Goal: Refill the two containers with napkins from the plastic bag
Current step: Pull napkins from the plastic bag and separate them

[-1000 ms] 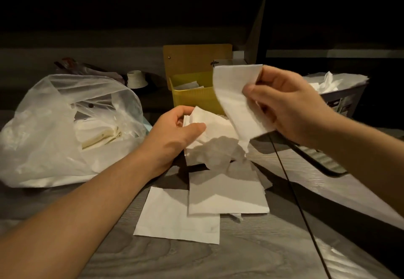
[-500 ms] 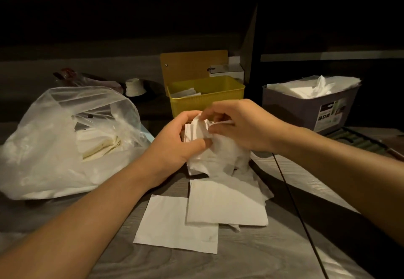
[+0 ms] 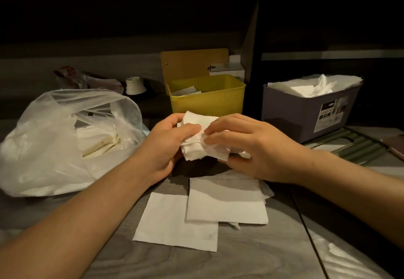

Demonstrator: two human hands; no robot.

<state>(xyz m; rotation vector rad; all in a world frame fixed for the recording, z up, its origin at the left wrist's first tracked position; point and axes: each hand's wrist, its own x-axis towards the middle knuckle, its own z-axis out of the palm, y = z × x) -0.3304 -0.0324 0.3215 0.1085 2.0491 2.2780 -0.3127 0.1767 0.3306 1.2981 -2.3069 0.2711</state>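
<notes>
A: How is the napkin bundle [image 3: 197, 138] being held?

B: It is gripped from the side by the left hand [image 3: 167, 142], thumb curled over it, and pinched by the right hand [image 3: 244, 145], probably so the sheets can be squared.

A: Where is it?

B: Above the table [image 3: 251, 263], before the nearly empty yellow container [image 3: 207, 101]. The grey container [image 3: 306, 112] looks full; the plastic bag [image 3: 65, 138] lies left, loose napkins [image 3: 227, 204] below.

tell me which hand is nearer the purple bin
Right. The right hand holds the napkin wad just left of and in front of the purple bin; the left hand grips the wad's far side, further away.
</notes>
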